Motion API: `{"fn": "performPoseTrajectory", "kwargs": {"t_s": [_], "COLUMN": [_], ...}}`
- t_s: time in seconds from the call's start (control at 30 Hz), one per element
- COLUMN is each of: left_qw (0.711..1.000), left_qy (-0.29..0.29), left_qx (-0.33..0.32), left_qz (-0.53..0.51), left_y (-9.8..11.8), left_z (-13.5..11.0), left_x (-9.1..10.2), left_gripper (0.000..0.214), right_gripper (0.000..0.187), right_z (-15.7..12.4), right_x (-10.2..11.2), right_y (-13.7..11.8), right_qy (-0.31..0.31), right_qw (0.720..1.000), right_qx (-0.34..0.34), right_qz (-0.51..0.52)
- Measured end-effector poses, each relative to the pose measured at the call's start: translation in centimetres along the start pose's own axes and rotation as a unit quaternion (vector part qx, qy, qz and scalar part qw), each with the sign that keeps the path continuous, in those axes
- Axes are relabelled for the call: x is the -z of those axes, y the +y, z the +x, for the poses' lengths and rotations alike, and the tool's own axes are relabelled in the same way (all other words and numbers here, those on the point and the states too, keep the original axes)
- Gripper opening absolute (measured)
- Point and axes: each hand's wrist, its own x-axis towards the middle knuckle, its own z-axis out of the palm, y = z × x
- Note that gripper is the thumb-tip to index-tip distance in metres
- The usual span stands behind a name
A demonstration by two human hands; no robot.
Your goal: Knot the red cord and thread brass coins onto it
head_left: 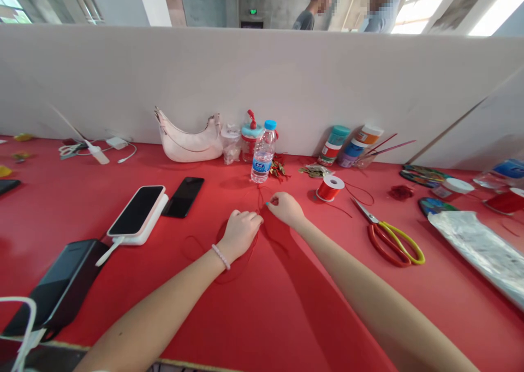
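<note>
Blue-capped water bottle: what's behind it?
A lidded jar shows behind the water bottle's left edge, and gold-coloured pieces peek out past its right. What the label covers can't be seen.

Red tabletop (262,317), smooth, wide. Left: dark boxy device (73,276), white block (153,225), black phone (185,197) lying flat near block. Back: pale handbag (190,145), water bottle (264,156) upright, blue-capped; gold-and-red trinkets (278,169) just beside bottle; lidded tubs (339,136) farther right. Middle: thin red cord (259,196), loose curves. Right: spool (328,189) of red thread, standing on end; scissors (373,219) flat, red and yellow handles, blades pointing toward spool.
</note>
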Motion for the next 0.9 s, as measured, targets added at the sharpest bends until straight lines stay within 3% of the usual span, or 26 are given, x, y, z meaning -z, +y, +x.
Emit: {"fn": "performPoseTrajectory", "kwargs": {"t_s": [0.13, 0.27, 0.4, 0.53, 0.67, 0.77, 0.83, 0.9], "left_qw": [1.000, 1.000, 1.000, 0.999, 0.997, 0.993, 0.986, 0.978], "left_qy": [-0.007, -0.006, 0.010, 0.025, 0.019, 0.027, 0.033, 0.015], "left_qx": [-0.009, -0.006, 0.007, 0.031, 0.072, 0.111, 0.136, 0.166], "left_qz": [-0.001, 0.002, 0.003, 0.003, 0.010, 0.044, 0.085, 0.123], "left_y": [0.2, 0.3, 0.3, 0.4, 0.6, 0.1, -0.8, -1.9], "left_z": [-0.1, -0.2, -0.4, -0.9, -2.6, -6.3, -9.7, -13.1], "left_x": [0.4, 0.3, 0.0, 1.0, 3.5, 4.3, 3.9, 3.1], "left_gripper": [0.017, 0.019, 0.019, 0.024, 0.033, 0.043, 0.052, 0.059], "right_gripper": [0.003, 0.009, 0.015, 0.015, 0.012, 0.021, 0.031, 0.035], "right_z": [1.2, 1.4, 1.9, 2.0, 0.4, -1.5, -2.8, -3.8], "right_x": [0.0, -0.8, -1.3, -0.1, 2.4, 4.2, 5.0, 5.4], "right_y": [-1.0, -1.4, -0.9, 0.6, 3.2, 5.3, 6.4, 7.2], "right_qy": [-0.024, -0.034, -0.024, 0.007, 0.052, 0.090, 0.123, 0.153], "right_qw": [0.999, 0.999, 0.998, 0.980, 0.936, 0.897, 0.814, 0.772], "right_qx": [-0.011, -0.021, -0.030, -0.052, -0.085, -0.085, -0.048, -0.016], "right_qz": [-0.038, -0.024, 0.058, 0.194, 0.336, 0.424, 0.565, 0.617]}}
